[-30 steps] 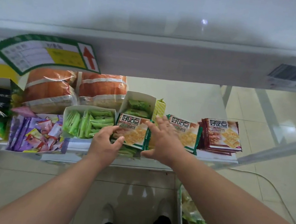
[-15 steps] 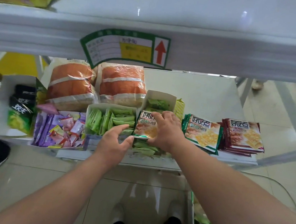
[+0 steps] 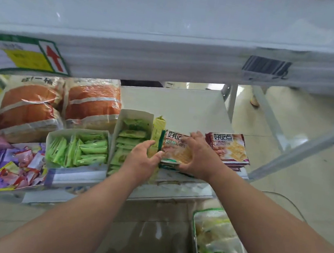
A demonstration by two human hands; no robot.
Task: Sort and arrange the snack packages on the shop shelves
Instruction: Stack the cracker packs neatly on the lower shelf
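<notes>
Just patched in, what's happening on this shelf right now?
A person is tidying the lower shelf. Both hands hold the green-edged cracker packs: the left hand at their left edge, the right hand over the top and right side. The stack sits between the open box of green sachets and the red-edged cracker packs, which lie untouched.

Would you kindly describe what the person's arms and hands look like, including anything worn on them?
Both forearms are bare as far as the frame shows, with no sleeves visible. The left hand and right hand wear no gloves, and no watch, bracelet or rings can be seen.
</notes>
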